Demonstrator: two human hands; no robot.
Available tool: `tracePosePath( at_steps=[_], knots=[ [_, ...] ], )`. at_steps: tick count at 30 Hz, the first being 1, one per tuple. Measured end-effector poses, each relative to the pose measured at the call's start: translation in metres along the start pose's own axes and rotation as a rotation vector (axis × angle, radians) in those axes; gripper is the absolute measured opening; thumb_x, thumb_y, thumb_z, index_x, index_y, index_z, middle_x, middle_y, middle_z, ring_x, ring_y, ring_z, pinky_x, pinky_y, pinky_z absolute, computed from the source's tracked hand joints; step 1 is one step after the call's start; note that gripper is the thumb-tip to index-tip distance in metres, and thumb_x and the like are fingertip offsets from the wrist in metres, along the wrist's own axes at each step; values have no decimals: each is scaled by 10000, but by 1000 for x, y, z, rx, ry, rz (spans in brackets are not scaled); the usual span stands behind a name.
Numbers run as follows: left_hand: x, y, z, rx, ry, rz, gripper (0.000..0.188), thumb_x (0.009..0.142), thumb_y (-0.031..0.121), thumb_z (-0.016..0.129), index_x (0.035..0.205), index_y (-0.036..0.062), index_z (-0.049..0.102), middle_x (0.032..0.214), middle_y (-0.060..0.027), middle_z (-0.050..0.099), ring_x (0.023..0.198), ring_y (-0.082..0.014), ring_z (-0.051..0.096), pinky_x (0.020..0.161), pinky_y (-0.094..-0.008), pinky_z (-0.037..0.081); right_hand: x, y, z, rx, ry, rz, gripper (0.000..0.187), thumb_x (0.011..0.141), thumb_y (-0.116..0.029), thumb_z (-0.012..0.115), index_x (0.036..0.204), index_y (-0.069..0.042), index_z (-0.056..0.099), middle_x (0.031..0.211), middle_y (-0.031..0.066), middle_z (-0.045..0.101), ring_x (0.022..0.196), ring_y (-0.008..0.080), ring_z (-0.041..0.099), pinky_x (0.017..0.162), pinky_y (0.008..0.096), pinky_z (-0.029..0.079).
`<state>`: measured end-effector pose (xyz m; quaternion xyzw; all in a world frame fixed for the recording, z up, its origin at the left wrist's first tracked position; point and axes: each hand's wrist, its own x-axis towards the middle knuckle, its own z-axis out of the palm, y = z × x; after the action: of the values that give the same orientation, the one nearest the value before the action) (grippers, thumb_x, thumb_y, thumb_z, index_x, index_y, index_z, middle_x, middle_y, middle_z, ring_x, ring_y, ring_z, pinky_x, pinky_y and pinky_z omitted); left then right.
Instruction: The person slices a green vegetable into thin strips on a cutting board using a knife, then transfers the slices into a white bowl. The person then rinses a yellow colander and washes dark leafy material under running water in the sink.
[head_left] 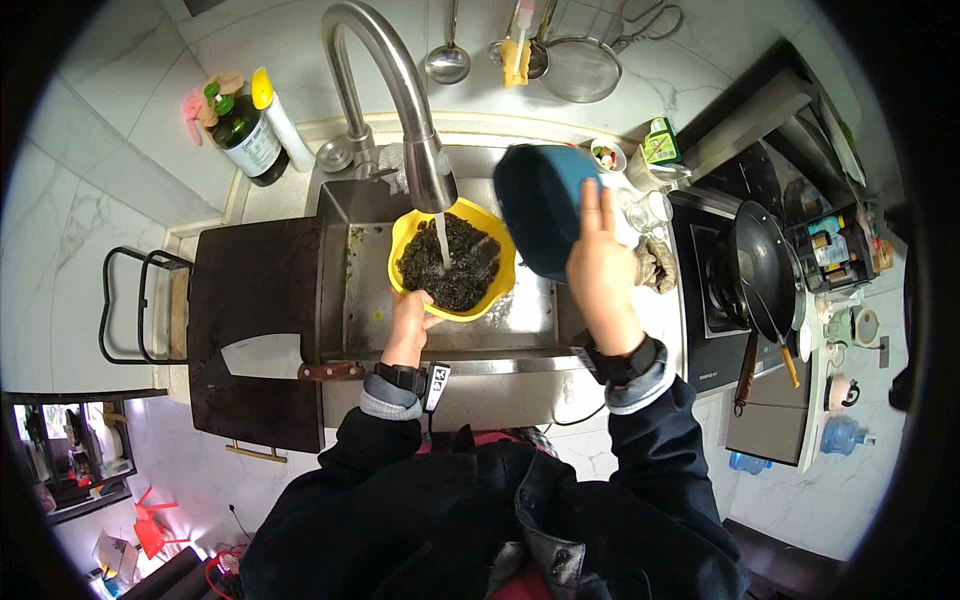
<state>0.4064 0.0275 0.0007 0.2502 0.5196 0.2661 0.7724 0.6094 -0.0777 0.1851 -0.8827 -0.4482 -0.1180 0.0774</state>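
In the sink [366, 300], a yellow plastic basin [506, 258] holds a heap of dark, wet, leafy pieces [465, 265]. Their exact kind I cannot make out. Water runs onto them from the curved metal faucet [432, 170]. My left hand [407, 322] grips the basin's near left rim, with part of the fingers hidden under it. Up at the right, over the sink's right side, a dark blue-green basin [538, 212] is held tilted by my right hand [604, 262]. Two fingers lie along its outside; the others are hidden.
Left of the sink, a cleaver [262, 356] lies on a dark cutting board [255, 275]. Bottles [255, 145] stand at the back left. Glass jars [650, 210] line the right counter, beside a stove with a wok [765, 265]. A ladle [447, 65] and a strainer [582, 70] hang behind.
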Motion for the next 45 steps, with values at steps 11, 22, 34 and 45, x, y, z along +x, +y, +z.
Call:
tracePosePath(
  at_steps=[11, 22, 34, 45],
  knots=[
    [-10, 9, 15, -31, 11, 13, 263, 738, 59, 491, 997, 16, 508, 1033, -134, 578, 893, -306, 602, 756, -493, 526, -77, 100, 48, 304, -34, 261, 702, 747, -11, 472, 1421, -104, 297, 1269, 241, 499, 907, 402, 616, 779, 432, 509],
    [-52, 20, -35, 69, 15, -2, 297, 748, 13, 480, 1042, -13, 457, 1018, -132, 503, 907, -300, 568, 826, -539, 509, -106, 120, 51, 439, -43, 351, 675, 740, 26, 446, 1400, -63, 336, 1162, 255, 559, 925, 394, 612, 800, 428, 499],
    [-26, 16, 37, 55, -9, 119, 474, 719, 35, 512, 1175, 67, 388, 1022, -125, 492, 883, -277, 589, 711, -476, 557, -96, 114, 55, 551, -150, 449, 623, 765, 55, 437, 1375, -59, 376, 1126, 263, 584, 1004, 386, 602, 840, 402, 482],
    [-6, 28, 37, 110, -155, 27, 598, 700, 42, 481, 1279, 84, 338, 1088, -140, 493, 882, -277, 607, 626, -413, 583, -102, 114, 54, 571, -111, 375, 646, 756, 44, 425, 1390, -54, 348, 1121, 281, 576, 995, 399, 598, 851, 411, 481]
  ],
)
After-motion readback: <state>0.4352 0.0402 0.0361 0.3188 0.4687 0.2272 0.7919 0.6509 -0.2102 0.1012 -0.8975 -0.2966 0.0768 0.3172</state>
